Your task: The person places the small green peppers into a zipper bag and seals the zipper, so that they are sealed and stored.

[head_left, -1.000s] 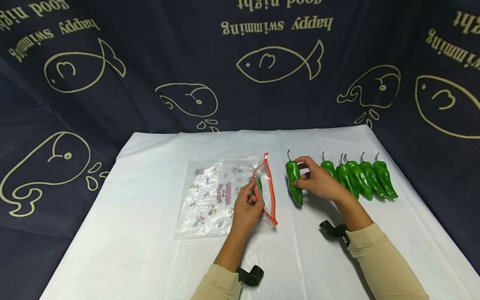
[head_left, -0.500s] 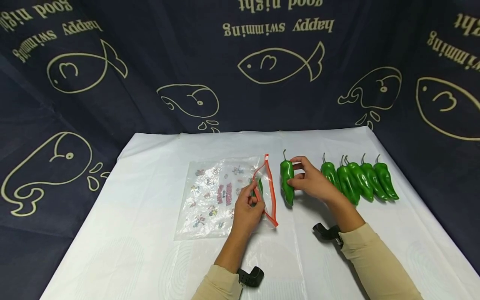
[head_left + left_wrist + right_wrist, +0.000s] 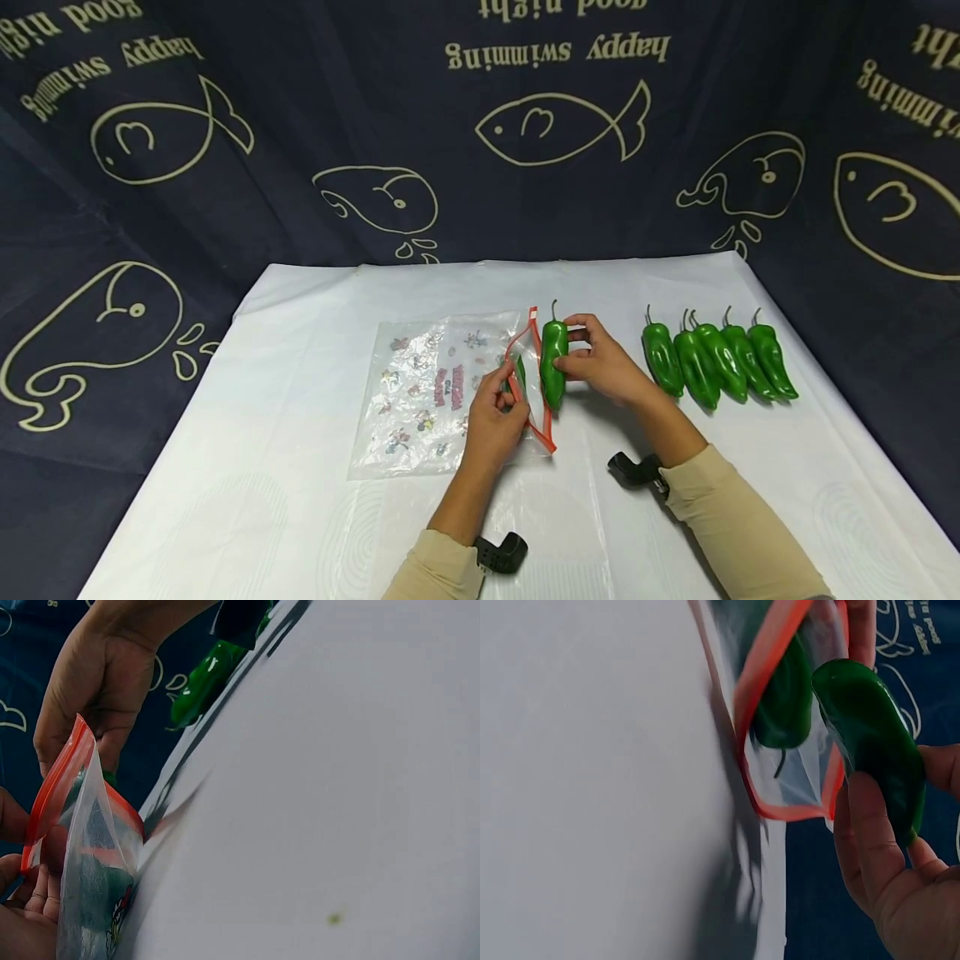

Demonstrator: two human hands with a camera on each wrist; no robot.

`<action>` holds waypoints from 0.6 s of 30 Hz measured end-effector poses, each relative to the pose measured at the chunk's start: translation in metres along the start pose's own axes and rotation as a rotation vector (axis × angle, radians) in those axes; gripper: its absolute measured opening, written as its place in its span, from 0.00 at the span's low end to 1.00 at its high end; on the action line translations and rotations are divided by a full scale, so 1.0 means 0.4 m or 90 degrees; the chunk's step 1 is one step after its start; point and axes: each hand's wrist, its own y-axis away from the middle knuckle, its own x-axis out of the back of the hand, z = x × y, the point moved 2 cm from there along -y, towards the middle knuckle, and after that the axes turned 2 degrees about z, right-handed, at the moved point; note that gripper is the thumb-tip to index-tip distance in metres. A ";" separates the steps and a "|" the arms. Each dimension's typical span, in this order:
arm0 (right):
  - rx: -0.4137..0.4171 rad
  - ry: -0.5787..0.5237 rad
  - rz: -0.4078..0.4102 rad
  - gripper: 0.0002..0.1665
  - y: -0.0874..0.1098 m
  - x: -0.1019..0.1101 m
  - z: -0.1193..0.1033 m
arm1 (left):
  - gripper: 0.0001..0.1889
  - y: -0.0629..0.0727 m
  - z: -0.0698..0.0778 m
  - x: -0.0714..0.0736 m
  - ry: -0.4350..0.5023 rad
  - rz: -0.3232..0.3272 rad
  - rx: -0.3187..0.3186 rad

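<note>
A clear zip bag point(image 3: 420, 392) with cartoon prints and a red zip edge lies on the white table, its mouth facing right. My left hand point(image 3: 497, 417) pinches the upper lip of that mouth and keeps it raised. Inside the bag, near the opening, lies one green pepper point(image 3: 784, 705), seen best in the right wrist view. My right hand point(image 3: 603, 362) holds another green pepper point(image 3: 554, 358) between thumb and fingers, stem pointing away. This pepper overlaps the red edge in the head view and is right at the bag's mouth in the right wrist view.
Several green peppers point(image 3: 720, 362) lie in a row at the right of the white-covered table point(image 3: 225, 517). A dark curtain point(image 3: 420, 100) with fish drawings hangs behind it. Black wrist cameras point(image 3: 501, 552) sit on both forearms.
My right hand has moved left with its pepper, from beside the row up to the bag's red edge. The left hand and the bag have stayed in place.
</note>
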 end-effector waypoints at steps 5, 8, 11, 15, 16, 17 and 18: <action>-0.003 0.003 -0.011 0.41 -0.002 -0.022 0.006 | 0.33 -0.001 0.000 0.000 0.005 0.004 -0.006; -0.004 0.003 -0.024 0.41 -0.003 -0.033 0.010 | 0.33 -0.002 0.000 -0.001 0.008 0.007 -0.009; -0.010 0.010 -0.030 0.40 -0.002 -0.041 0.012 | 0.33 -0.002 -0.001 -0.001 0.008 0.009 -0.009; -0.022 0.024 -0.038 0.39 0.001 -0.050 0.013 | 0.33 -0.001 0.000 -0.002 0.008 0.005 -0.005; -0.023 0.031 -0.039 0.39 0.002 -0.052 0.013 | 0.33 -0.001 0.000 -0.001 0.009 0.004 -0.005; -0.026 0.037 -0.038 0.39 0.003 -0.053 0.012 | 0.33 -0.001 0.000 -0.001 0.010 0.002 -0.005; -0.027 0.044 -0.040 0.39 0.005 -0.054 0.012 | 0.33 0.000 0.001 -0.001 0.010 0.001 -0.006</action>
